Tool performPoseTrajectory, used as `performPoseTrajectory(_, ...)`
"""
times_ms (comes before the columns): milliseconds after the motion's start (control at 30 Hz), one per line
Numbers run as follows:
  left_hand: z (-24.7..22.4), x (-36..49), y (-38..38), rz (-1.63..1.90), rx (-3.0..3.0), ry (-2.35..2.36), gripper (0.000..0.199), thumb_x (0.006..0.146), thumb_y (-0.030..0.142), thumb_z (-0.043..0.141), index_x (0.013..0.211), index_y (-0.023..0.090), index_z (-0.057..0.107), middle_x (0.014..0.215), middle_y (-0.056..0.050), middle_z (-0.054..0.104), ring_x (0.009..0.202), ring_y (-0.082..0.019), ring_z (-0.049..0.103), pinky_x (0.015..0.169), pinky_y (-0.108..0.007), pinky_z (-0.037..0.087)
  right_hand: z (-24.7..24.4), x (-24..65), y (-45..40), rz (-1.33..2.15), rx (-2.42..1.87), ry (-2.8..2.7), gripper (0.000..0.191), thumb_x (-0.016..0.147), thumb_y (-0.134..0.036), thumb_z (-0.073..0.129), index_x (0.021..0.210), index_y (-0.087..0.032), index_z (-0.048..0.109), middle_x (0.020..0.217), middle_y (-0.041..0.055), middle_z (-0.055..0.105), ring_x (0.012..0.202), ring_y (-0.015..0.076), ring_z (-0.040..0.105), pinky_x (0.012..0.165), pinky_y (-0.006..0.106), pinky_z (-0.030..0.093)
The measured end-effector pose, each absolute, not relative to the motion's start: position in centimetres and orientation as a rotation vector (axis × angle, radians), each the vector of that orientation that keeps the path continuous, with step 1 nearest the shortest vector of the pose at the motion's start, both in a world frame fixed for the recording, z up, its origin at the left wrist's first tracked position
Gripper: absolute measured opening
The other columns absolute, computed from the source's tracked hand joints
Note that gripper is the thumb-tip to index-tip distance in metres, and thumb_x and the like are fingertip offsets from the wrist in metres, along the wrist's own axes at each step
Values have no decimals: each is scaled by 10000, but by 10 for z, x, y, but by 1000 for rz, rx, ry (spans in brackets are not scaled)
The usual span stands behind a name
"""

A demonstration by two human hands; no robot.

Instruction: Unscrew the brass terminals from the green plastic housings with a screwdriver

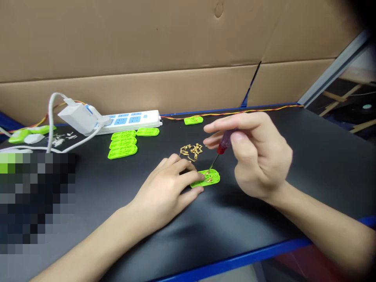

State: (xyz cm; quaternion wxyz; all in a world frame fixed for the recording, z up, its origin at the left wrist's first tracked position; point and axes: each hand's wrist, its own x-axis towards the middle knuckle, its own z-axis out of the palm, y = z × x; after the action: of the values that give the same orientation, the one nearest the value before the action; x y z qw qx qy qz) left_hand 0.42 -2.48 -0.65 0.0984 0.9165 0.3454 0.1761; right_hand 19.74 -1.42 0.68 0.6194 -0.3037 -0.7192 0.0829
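On the black table my left hand (167, 182) grips the left end of a bright green plastic shell (216, 178), fingers on top and thumb at its near edge. Small brass pieces sit inside the shell. My right hand (258, 156) is closed round a screwdriver (225, 144) with a dark red handle, held at a tilt. Its thin shaft points down, and the tip is at the brass pieces in the shell. Just behind lies a loose heap of brass parts (192, 150).
Several green shells (123, 145) lie at the left by a white power strip (129, 121) with a plugged-in charger (78, 117). Another green shell (194, 120) lies at the back. Small white parts (60, 140) are scattered far left. A cardboard wall (176, 90) stands behind; a blue edge (249, 256) runs along the front.
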Motion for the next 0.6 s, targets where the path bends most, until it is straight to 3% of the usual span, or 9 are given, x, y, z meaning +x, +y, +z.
performPoseTrajectory(100,-7,4,-25,536,2711,1025,169,940,323,561,1015,267,702,996,-15,657,922,-204,495,842,-372,436,8,198,-13,96,-658,-1695,175,887,-166,602,1030,-242,669,981,38,664,820,146,669,670,288,603)
performPoseTrajectory(167,-8,4,-25,541,2713,1024,169,940,326,562,1014,270,702,996,-14,659,923,-206,490,844,-377,432,8,197,-12,51,-643,-1723,239,847,-133,653,1066,-227,682,967,41,655,839,141,655,701,282,601)
performPoseTrajectory(300,-7,4,-24,524,2709,1030,171,941,331,559,1018,273,701,987,-10,658,913,-206,484,826,-374,429,5,196,-14,227,-671,-1694,322,945,-118,475,1221,-237,591,1033,27,688,793,111,694,736,278,616)
performPoseTrajectory(433,-6,5,-24,523,2707,1030,175,942,332,559,1034,277,698,992,-11,653,918,-204,489,826,-370,433,6,197,-14,253,-695,-1681,270,980,-145,379,1085,-247,606,1029,32,670,777,117,693,706,294,609)
performPoseTrajectory(533,-7,4,-24,537,2712,1028,173,941,334,561,1026,270,697,1000,-11,655,922,-204,492,838,-373,437,10,197,-12,73,-641,-1701,95,903,-190,594,968,-228,651,934,29,660,813,142,659,692,301,597)
performPoseTrajectory(600,-7,5,-24,542,2716,1024,171,940,334,562,1022,269,697,1004,-11,656,926,-205,493,846,-377,437,11,196,-12,-17,-607,-1707,149,835,-157,686,970,-218,672,884,12,671,805,138,643,699,296,600)
